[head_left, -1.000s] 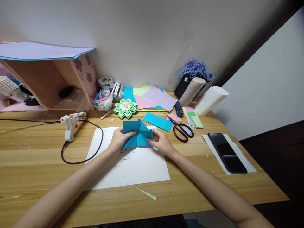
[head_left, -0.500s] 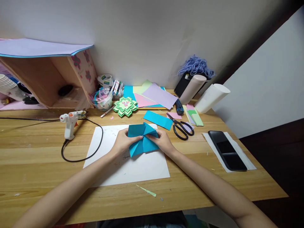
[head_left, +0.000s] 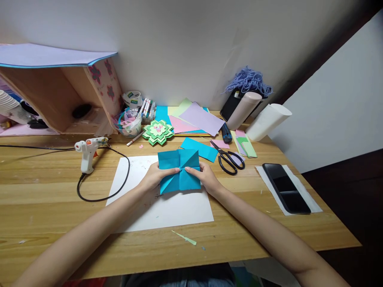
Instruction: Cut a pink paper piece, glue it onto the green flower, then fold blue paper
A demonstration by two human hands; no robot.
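Note:
A creased square of blue paper [head_left: 170, 160] is held up between my hands over a white sheet [head_left: 182, 215]. My left hand [head_left: 157, 175] grips its left side, thumb lying across the front toward the centre. On the other side my right hand [head_left: 206, 175] holds it the same way, and the two thumb tips nearly meet at the middle of the paper. Fold lines run straight and diagonally through that middle. The other fingers are mostly hidden behind the paper. Just behind it lies a blue paper strip [head_left: 199, 149], with black-handled scissors [head_left: 229, 159] to the right.
A white glue gun [head_left: 87, 153] with its cord stands at left. Behind are a green layered paper flower [head_left: 158, 132], coloured sheets [head_left: 202, 117] and a tub of scraps [head_left: 130, 126]. A phone [head_left: 285, 187] lies at right; a cardboard box [head_left: 101, 95] stands back left.
The blue paper has been spread flatter and turned more toward me; its folded-in centre has opened out. Both hands keep hold of it, thumbs still near the middle.

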